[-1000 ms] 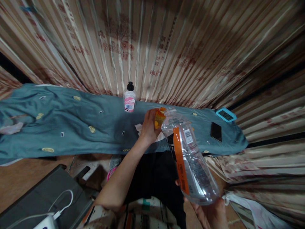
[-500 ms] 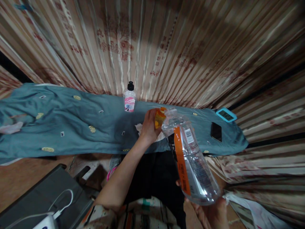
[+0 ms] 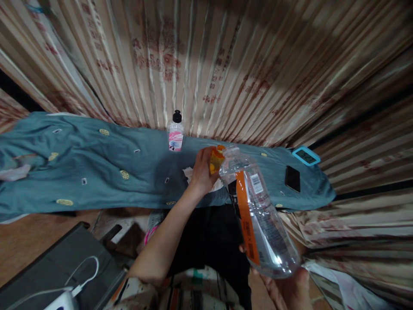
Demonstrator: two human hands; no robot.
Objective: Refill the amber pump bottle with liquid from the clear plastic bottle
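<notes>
My left hand [image 3: 204, 170] is wrapped round a small orange see-through cup [image 3: 218, 160], held above the covered surface. A large clear plastic bottle [image 3: 263, 215], with an orange and black label and a barcode, slants from lower right to upper left. Its mouth meets or nearly meets the cup's rim; I cannot tell whether they touch. Around the bottle's bottom end is my right hand [image 3: 287, 289], partly hidden behind it. White tissue [image 3: 218, 185] lies under my left hand. Behind, a pump-free bottle with a black cap and pink label [image 3: 176, 137] stands upright.
A green-blue cloth [image 3: 145, 172] covers the long narrow surface. At its right end lie a dark phone [image 3: 292, 178] and a blue-framed digital clock [image 3: 306, 156]. Patterned curtains [image 3: 206, 64] hang behind. A dark box [image 3: 64, 258] with a white cable [image 3: 88, 275] is at lower left.
The large bottle's bottom end and my right hand have shifted very slightly to the right. My left hand and the orange cup stay in place.
</notes>
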